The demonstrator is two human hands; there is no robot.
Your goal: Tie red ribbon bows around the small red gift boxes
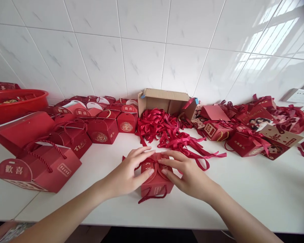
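Observation:
A small red gift box (157, 189) stands on the white table in front of me, its rope handle hanging down the near side. My left hand (131, 170) rests on the left of the box's top, thumb and fingers apart. On the right of the top lies my right hand (186, 172), its fingers spread over the flap. Between the fingertips a red ribbon crosses the top, and part of it sticks out behind my left hand. Neither hand is closed round the box. Just behind it, a heap of red ribbons (158, 126) spills from an open cardboard box (167, 95).
Several red gift boxes (102, 130) fill the left side, a large one (53, 168) nearest. A red basin (17, 108) stands at the far left. More boxes with ribbons (248, 143) lie on the right. The tiled wall (142, 60) bounds the white table (243, 199).

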